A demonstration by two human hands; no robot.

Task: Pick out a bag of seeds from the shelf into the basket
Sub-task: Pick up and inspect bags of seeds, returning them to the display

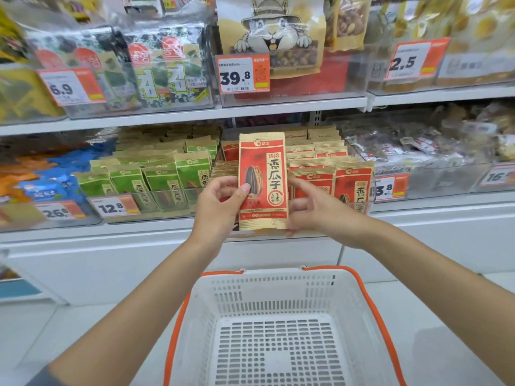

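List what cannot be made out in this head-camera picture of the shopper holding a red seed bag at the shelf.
- Head view: near end of the basket, cut off by the bottom edge.
- Head view: grip of the right hand on the seed bag, fingertips hidden behind the bag.
- Head view: far-right price tag, cut off by the right edge.
- Head view: the bag's small print, too small.

Bright, even light; blurred, warped edges.

A shop: price tags [244, 73] on stocked snack shelves [184, 114].
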